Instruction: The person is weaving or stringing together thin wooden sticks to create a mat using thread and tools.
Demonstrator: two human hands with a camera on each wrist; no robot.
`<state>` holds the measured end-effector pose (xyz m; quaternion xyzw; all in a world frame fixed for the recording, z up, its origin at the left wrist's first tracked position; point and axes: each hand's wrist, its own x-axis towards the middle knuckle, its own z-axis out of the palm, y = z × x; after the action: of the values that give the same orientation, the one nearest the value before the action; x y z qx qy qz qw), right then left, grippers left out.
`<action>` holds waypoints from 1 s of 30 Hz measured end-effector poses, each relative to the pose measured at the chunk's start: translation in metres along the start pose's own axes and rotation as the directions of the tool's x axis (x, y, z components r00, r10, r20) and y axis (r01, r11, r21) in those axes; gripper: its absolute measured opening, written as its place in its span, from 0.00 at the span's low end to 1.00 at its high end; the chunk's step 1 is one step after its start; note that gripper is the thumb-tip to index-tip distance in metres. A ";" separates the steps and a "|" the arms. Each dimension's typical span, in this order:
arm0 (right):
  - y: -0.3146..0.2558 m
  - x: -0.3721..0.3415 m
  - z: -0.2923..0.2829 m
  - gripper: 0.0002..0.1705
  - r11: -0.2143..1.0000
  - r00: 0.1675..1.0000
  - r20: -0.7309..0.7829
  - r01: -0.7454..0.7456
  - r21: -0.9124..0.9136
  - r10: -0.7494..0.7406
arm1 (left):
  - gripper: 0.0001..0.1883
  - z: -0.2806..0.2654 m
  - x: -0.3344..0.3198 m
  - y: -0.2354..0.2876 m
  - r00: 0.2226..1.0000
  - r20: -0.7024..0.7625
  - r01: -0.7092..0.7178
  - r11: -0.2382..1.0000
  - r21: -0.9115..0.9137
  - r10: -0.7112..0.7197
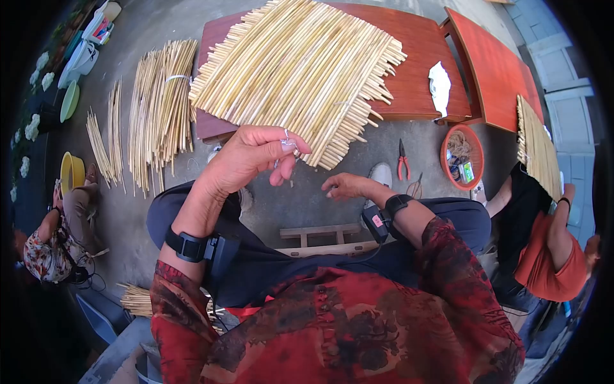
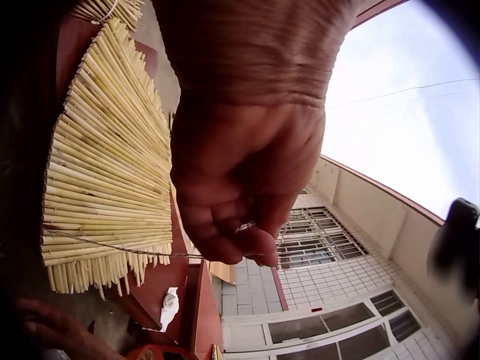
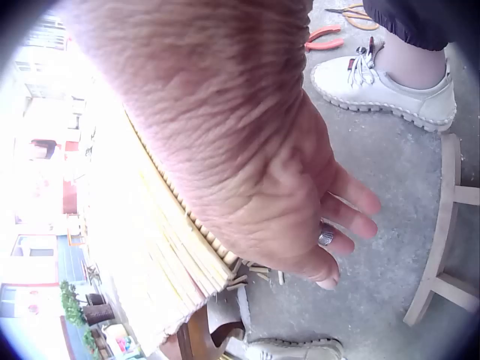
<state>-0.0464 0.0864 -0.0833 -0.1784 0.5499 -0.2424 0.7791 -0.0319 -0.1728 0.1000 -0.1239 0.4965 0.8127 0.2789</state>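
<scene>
A mat of pale straw-coloured stalks (image 1: pixel 294 70) laid side by side, with uneven ends, lies on the reddish table. My left hand (image 1: pixel 256 152) is raised before the mat's near edge. Its curled fingers and thumb pinch a thin string (image 2: pixel 124 248), which runs taut from the mat's edge in the left wrist view. Lower and to the right, my right hand (image 1: pixel 347 185) hangs over the floor with loosely bent fingers. In the right wrist view that hand (image 3: pixel 300 217) has a ring on one finger and holds nothing.
Bundled stalks (image 1: pixel 173 96) stand left of the table. Red-handled pliers (image 1: pixel 403 168), scissors (image 1: pixel 415 188) and an orange basket (image 1: pixel 446 168) are on the floor at right. White paper (image 1: pixel 439 89) lies on the table. Another person (image 1: pixel 553 256) sits at right with a second mat (image 1: pixel 536 147).
</scene>
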 end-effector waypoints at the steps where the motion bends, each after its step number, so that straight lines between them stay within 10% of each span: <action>1: -0.006 -0.001 0.013 0.25 1.000 1.000 0.014 -0.004 -0.006 0.004 | 0.11 0.005 -0.006 0.005 1.000 -0.013 0.001 1.000 -0.009 -0.001; 3: -0.017 -0.002 0.045 0.29 0.988 0.947 0.322 0.050 -0.148 0.000 | 0.13 0.011 -0.019 0.015 1.000 -0.002 -0.005 0.992 0.127 0.006; 9: -0.006 0.000 0.089 0.37 0.970 0.913 0.399 0.166 -0.180 -0.082 | 0.12 -0.002 -0.021 0.000 0.999 0.028 0.017 0.997 0.071 -0.019; 11: 0.000 0.007 0.092 0.38 0.994 0.857 0.511 -0.012 -0.113 0.068 | 0.12 -0.014 -0.018 -0.017 0.998 -0.019 0.057 0.998 0.020 -0.056; 18: 0.058 0.033 0.141 0.32 0.873 0.872 0.401 0.061 0.483 -0.282 | 0.11 -0.038 -0.004 -0.023 0.935 -0.228 0.206 0.939 -0.276 -0.272; 23: 0.089 0.055 0.195 0.35 0.840 0.793 0.562 -0.125 0.528 -0.235 | 0.11 -0.031 -0.027 -0.048 0.785 -0.469 0.204 0.883 -0.422 -0.405; 30: 0.087 0.057 0.211 0.34 0.925 0.748 0.601 0.043 0.377 -0.280 | 0.13 0.006 -0.065 -0.065 0.856 -0.472 0.121 0.969 -0.215 -0.211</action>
<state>0.1845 0.1267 -0.1047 -0.1614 0.1801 -0.3247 0.9144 0.0591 -0.1665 0.0859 -0.3932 0.4641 0.7680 0.2007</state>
